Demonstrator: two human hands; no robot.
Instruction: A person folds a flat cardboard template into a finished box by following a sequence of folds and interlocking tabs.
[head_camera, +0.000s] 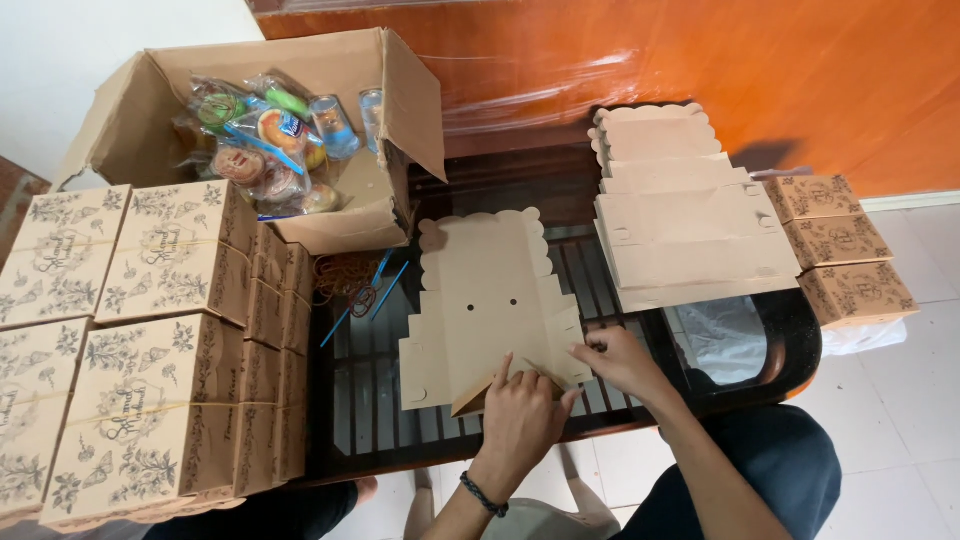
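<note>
Kraft box blank (487, 300) lies flat on the table (380, 400), left hand (518, 420) pinching up its near flap, right hand (622, 360) fingers spread pressing the edge: folding looks barely begun.

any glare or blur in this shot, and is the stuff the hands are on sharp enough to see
Head view: even, soft light; bright glare streaks on the orange wall; the flat cardboard box blank under the left hand and right hand is sharp, its holes and scalloped edge clear; shadows beneath the hands are faint; edges bow a little from the wide lens, as at the printed boxes.
</note>
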